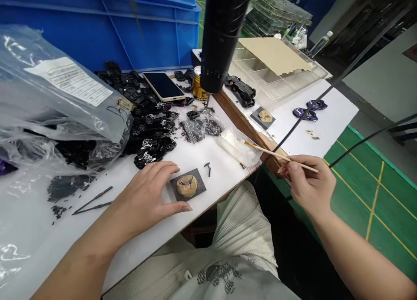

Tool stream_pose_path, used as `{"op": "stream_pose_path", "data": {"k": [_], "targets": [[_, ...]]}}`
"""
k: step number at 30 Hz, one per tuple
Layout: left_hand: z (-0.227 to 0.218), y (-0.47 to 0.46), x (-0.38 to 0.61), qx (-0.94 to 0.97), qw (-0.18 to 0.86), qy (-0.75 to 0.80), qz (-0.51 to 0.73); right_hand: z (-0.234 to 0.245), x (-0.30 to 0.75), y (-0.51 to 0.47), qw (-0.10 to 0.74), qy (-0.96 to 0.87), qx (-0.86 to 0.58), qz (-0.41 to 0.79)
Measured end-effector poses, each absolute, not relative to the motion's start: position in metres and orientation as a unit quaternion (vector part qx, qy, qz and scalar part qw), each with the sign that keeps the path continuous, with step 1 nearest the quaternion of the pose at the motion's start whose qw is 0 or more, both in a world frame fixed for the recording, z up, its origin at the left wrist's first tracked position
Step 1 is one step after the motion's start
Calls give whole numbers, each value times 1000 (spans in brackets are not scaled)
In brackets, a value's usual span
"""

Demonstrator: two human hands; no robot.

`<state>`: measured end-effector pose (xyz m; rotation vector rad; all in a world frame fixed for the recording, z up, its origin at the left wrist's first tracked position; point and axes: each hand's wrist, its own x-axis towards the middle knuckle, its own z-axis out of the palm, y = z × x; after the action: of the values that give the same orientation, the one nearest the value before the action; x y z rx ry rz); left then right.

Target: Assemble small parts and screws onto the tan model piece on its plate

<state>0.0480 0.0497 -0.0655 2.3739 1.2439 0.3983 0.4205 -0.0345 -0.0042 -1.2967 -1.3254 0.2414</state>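
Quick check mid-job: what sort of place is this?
Probably a toy-car assembly or painting bench in a factory: heaps of black car parts, blue crates behind them, two purple toy cars, and the right hand holding a thin brush.

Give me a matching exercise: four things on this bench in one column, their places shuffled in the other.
1. smartphone
2. thin brush
3. purple toy cars
4. nearer dark tile with a tan lump

A. between the left hand fingers and thumb
B. on the white board, far right
C. in the right hand
D. among black parts by the blue crate

Pairs: 1-D, 2-C, 3-B, 4-A.
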Motion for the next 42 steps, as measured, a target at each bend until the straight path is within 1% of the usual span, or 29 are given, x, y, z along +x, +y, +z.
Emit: {"op": "stream_pose_path", "data": {"k": [3,7,13,15,18,22,26,34,37,42], "targets": [[-71,52,45,859,202,448,144,-7,426,-36,602,-580,-539,106],[-75,55,43,865,190,442,145,-2,439,-40,590,-622,-511,53],[-72,55,45,865,191,439,150,0,462,-43,454,-761,-461,43],[-70,55,46,865,190,440,151,2,464,-41,423,-786,-450,30],[-66,55,47,864,194,441,145,11,463,-36,397,-779,-485,8],[-62,56,47,864,201,440,139,22,460,-28,392,-727,-564,-1],[-64,56,46,863,199,439,150,19,458,-24,408,-676,-612,48],[-60,56,46,859,211,449,124,8,455,-22,388,-704,-595,-22],[-59,56,46,860,211,448,123,9,456,-19,392,-698,-599,-19],[-60,58,44,858,217,447,132,8,456,-17,367,-737,-567,8]]}}
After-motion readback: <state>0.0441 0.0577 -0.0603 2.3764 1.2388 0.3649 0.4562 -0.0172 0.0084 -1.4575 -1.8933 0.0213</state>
